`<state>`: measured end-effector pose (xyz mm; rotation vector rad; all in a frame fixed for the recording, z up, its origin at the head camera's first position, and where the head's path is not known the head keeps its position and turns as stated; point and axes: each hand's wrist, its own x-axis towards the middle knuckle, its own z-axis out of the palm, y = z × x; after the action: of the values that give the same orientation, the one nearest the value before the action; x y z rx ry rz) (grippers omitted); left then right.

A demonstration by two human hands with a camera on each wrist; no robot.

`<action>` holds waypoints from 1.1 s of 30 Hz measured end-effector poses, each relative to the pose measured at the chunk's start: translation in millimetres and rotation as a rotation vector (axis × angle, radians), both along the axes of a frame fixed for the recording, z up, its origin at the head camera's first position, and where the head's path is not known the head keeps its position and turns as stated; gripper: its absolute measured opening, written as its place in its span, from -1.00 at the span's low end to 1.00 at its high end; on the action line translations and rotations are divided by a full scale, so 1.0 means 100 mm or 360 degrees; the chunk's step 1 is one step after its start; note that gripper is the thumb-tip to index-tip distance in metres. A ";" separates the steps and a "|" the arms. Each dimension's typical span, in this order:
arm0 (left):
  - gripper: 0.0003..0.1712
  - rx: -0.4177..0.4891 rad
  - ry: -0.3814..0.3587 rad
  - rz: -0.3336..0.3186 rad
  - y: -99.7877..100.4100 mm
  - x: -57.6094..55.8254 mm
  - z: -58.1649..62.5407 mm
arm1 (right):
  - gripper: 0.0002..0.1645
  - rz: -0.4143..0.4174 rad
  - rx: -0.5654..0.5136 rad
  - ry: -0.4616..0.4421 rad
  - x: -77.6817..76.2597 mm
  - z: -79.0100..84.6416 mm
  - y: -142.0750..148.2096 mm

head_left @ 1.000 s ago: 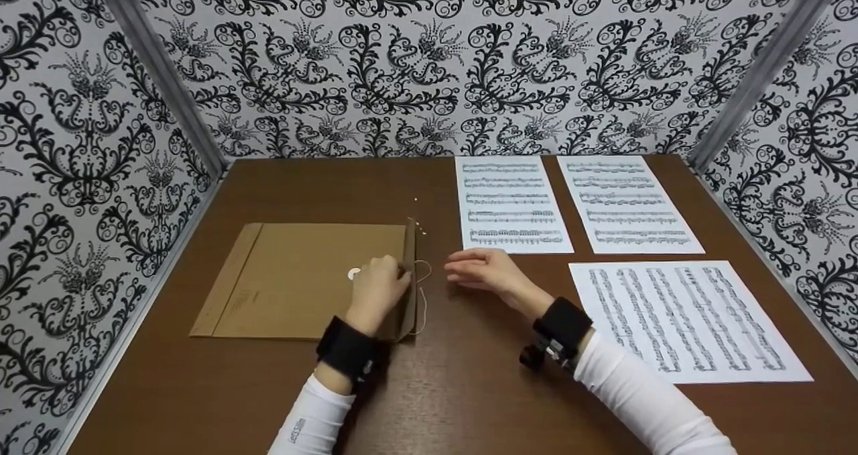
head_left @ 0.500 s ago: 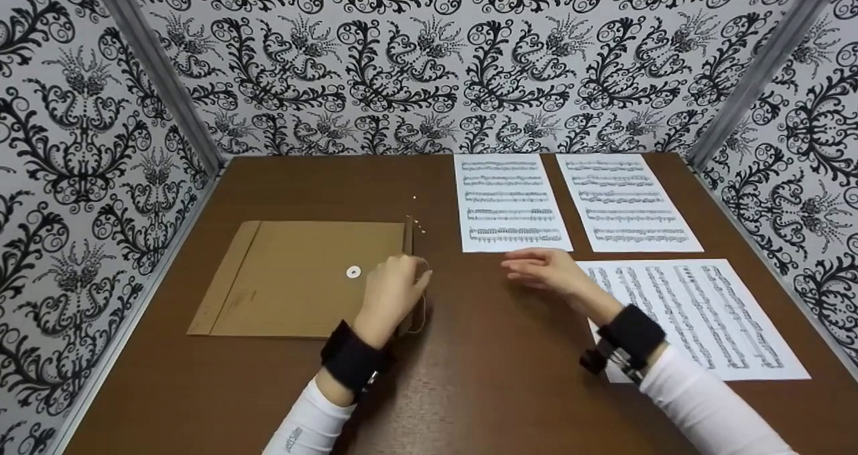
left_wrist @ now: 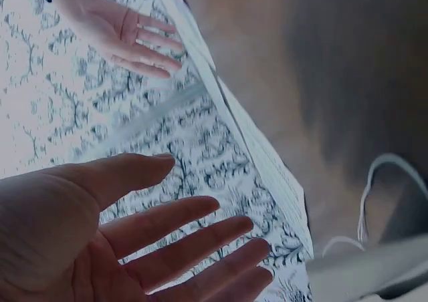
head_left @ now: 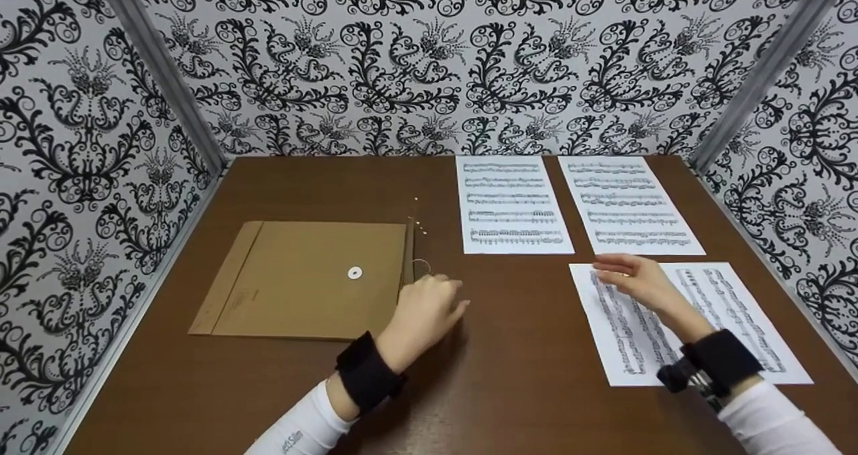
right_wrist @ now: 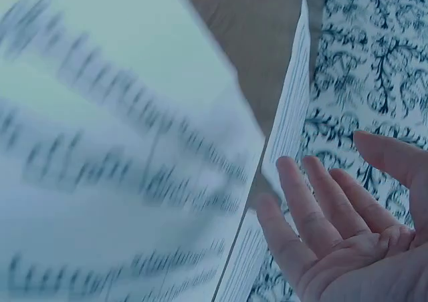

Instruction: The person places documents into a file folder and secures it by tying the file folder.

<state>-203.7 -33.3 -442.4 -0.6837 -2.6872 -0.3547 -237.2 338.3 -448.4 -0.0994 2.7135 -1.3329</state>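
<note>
A brown kraft envelope [head_left: 301,281] lies flat on the left of the table, with a white button [head_left: 354,273] on its face. From its right edge a thin string [head_left: 422,262] loops out; the same string [left_wrist: 388,157] shows in the left wrist view. My left hand [head_left: 422,317] hovers by that edge, fingers loosely extended and holding nothing. Over the nearest sheet of music [head_left: 751,314] hangs my right hand [head_left: 643,284], its fingers relaxed and apart, as the right wrist view also shows. Neither hand appears to touch anything.
Two more music sheets, one on the left [head_left: 513,207] and one on the right [head_left: 630,207], lie at the back right of the brown table [head_left: 509,348]. Small pale specks [head_left: 421,227] sit beyond the envelope's right corner. Patterned walls [head_left: 429,66] enclose the table's back and sides.
My left hand has moved off the envelope's right edge, rightward and nearer to me. My right hand has swept right, from mid-table to over the near music sheet. The envelope stays put.
</note>
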 end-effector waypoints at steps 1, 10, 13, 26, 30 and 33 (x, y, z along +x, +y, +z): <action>-0.79 -0.0019 0.0013 -0.0025 0.02 0.02 -0.01 | -0.35 -0.0020 0.0074 0.0025 0.03 -0.02 0.08; -0.68 -0.0108 0.0032 -0.0153 0.09 0.14 -0.17 | -0.18 -0.0116 0.0491 -0.0024 0.27 -0.12 0.66; -0.67 -0.0123 0.0038 -0.0176 0.09 0.14 -0.20 | -0.14 -0.0114 0.0575 -0.0026 0.32 -0.17 0.80; -0.78 -0.0176 -0.0108 -0.0244 0.07 0.12 -0.27 | 0.02 -0.0068 0.0665 -0.0086 0.39 -0.29 1.19; -0.78 -0.0198 -0.0133 -0.0248 0.07 0.12 -0.28 | 0.07 -0.0057 0.0655 -0.0120 0.38 -0.30 1.22; -0.76 -0.0211 -0.0141 -0.0247 0.06 0.11 -0.28 | 0.09 -0.0053 0.0654 -0.0163 0.38 -0.28 1.20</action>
<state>-192.5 -27.3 -470.1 -0.9400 -2.7678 -0.2521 -199.6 458.3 -476.1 0.0498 2.8425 -0.7382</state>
